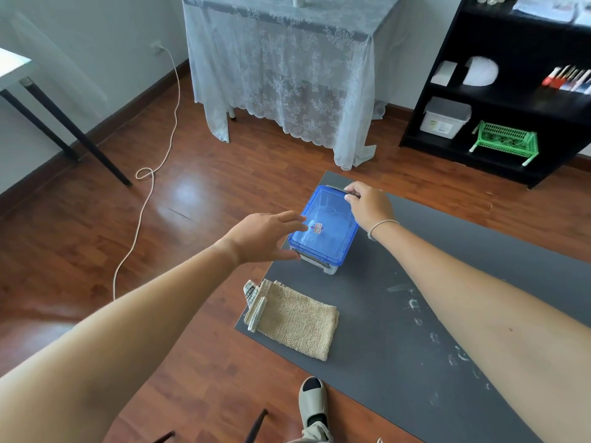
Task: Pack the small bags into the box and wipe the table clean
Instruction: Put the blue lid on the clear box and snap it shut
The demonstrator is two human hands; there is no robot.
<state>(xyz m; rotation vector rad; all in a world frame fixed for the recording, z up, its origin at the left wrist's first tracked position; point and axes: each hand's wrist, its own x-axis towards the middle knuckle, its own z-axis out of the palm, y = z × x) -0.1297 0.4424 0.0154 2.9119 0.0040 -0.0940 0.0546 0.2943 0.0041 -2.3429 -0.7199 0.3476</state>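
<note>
A clear plastic box with a blue see-through lid (329, 231) stands near the far left corner of the dark grey table (415, 330). My left hand (262, 236) rests against the lid's near left side, fingers spread over its edge. At the lid's far right corner my right hand (367, 203) curls its fingers around the grey clasp. Whatever is inside the box is blurred by the lid, and no loose small bags show on the table. A folded beige towel (295, 319) lies near the table's left edge, with a printed tag at its left end.
White smudges (447, 343) streak the table's right half. A lace-covered table (287, 75) stands beyond, a black shelf unit (511, 100) at the back right. A white cord (150, 174) trails across the wooden floor. My sandalled foot (313, 401) shows below the table.
</note>
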